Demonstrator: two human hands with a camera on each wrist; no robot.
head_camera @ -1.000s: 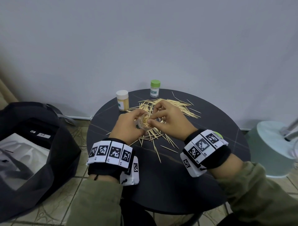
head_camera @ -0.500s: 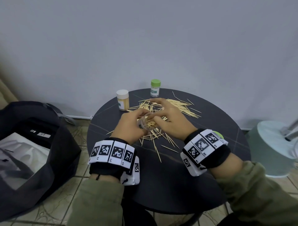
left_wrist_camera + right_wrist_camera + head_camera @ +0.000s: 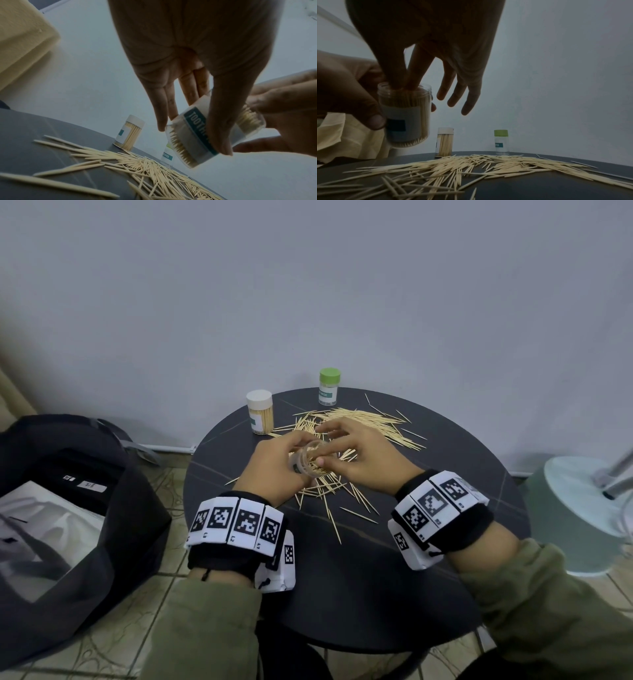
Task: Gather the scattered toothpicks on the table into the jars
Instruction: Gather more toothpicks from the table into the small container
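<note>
My left hand (image 3: 275, 469) grips an open clear toothpick jar (image 3: 310, 458), tilted and held just above the round dark table (image 3: 342, 577). The jar (image 3: 406, 115) is packed with toothpicks. My right hand (image 3: 363, 457) reaches over its mouth. Thumb and forefinger tips (image 3: 402, 83) press on the toothpick ends inside the rim, and the other fingers are spread straight. In the left wrist view the jar (image 3: 197, 135) shows a teal label under my left thumb. Scattered toothpicks (image 3: 363, 422) lie in a loose pile under and beyond both hands.
A white-lidded jar (image 3: 260, 412) full of toothpicks and a green-lidded jar (image 3: 329, 386) stand upright at the table's far edge, near the wall. A black bag (image 3: 68, 525) sits on the floor to the left and a pale round stand base (image 3: 575, 508) to the right.
My right hand has gone from pinching at the jar's mouth to pressing there with its other fingers spread out. The jar stays in my left hand, tilted a little more.
</note>
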